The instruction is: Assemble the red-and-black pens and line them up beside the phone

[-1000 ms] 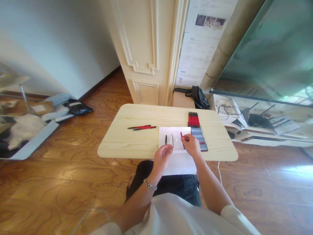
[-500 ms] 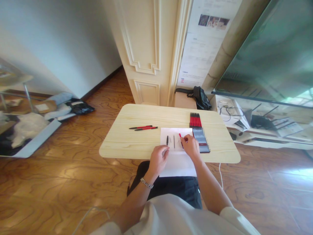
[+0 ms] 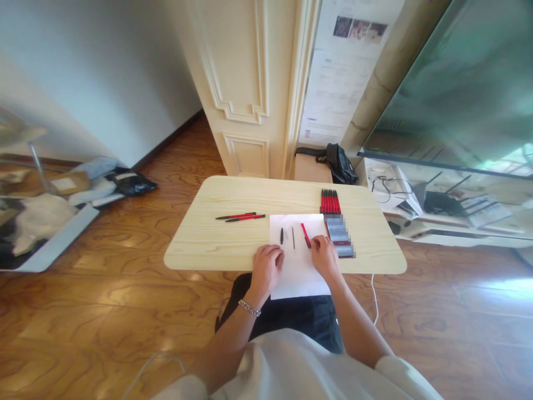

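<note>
On a white sheet of paper [image 3: 300, 278] lie the parts of a pen: a short black pen tip section [image 3: 282, 236], a small spring [image 3: 286, 235], a thin dark refill [image 3: 293, 238] and a red pen barrel [image 3: 305, 234] with a black end. My left hand [image 3: 267, 268] rests on the paper's left edge below the black section, fingers loosely bent and holding nothing. Beside the barrel's lower end is my right hand [image 3: 325, 255], its fingers slightly apart and curved. Whether a fingertip touches the barrel is hard to see.
Two red-and-black pens [image 3: 240, 217] lie on the table [image 3: 195, 239] to the left. A row of several similar pens [image 3: 330, 201] is at the back right, above a blurred dark-edged booklet or phone [image 3: 339, 236]. A black bag [image 3: 339, 164] sits beyond the table.
My right hand has let go of the red barrel, which now lies slanted on the paper, and has drawn back slightly. My left hand has barely moved; the view has shifted a little.
</note>
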A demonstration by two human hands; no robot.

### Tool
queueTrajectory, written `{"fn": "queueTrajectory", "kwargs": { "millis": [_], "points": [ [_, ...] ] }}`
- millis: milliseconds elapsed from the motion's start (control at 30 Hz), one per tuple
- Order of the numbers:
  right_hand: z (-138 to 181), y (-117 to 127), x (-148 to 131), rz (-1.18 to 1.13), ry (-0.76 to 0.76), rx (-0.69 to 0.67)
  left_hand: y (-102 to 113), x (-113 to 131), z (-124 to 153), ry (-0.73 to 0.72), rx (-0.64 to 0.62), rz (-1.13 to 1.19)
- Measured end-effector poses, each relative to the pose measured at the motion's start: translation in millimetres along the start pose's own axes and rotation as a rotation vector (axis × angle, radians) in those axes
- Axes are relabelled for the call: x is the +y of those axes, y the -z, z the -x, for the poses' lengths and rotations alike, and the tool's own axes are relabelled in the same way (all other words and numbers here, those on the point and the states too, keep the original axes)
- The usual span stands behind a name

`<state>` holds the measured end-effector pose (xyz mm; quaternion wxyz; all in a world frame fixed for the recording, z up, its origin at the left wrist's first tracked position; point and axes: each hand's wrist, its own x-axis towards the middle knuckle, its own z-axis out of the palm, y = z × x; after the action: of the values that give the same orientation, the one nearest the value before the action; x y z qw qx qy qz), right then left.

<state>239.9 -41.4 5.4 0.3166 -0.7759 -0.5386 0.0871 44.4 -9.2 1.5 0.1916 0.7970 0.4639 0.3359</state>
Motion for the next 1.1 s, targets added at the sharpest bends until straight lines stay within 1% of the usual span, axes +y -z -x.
{"fn": "queueTrajectory", "kwargs": {
  "millis": [100,233,333,433,500,700,867,933,1000,1067,1100],
  "points": [
    [-5,-2,0,0.002,-0.002,0.009,-1,-1,-3,0.003,0.014,0.015],
    [-4,0,-2,-0.037,-0.021,0.036,3,-5,-2,0.011,0.063,0.123],
    [-3,4,-4,-0.051,-0.039,0.063,10,-8,3,0.112,0.116,0.226],
    [-10,5,-6,-0.027,-0.060,0.009,14,-8,9,0.241,0.111,0.334],
    [-19,4,-8,-0.006,-0.062,-0.041,14,-7,13,0.290,0.100,0.394],
    [-47,-7,-14,0.111,-0.081,-0.170,11,1,17,0.350,0.106,0.528],
    [-55,-8,-17,0.188,-0.115,-0.189,12,7,14,0.347,0.081,0.563],
    [-54,-4,-20,0.157,-0.124,-0.186,12,10,12,0.341,0.059,0.572],
    [-48,1,-25,0.046,-0.119,-0.202,10,13,8,0.346,0.039,0.599],
    [-37,7,-33,-0.126,-0.075,-0.268,8,17,3,0.367,0.028,0.640],
    [-29,9,-38,-0.215,-0.036,-0.323,7,20,0,0.378,0.025,0.665]
  ]
}}
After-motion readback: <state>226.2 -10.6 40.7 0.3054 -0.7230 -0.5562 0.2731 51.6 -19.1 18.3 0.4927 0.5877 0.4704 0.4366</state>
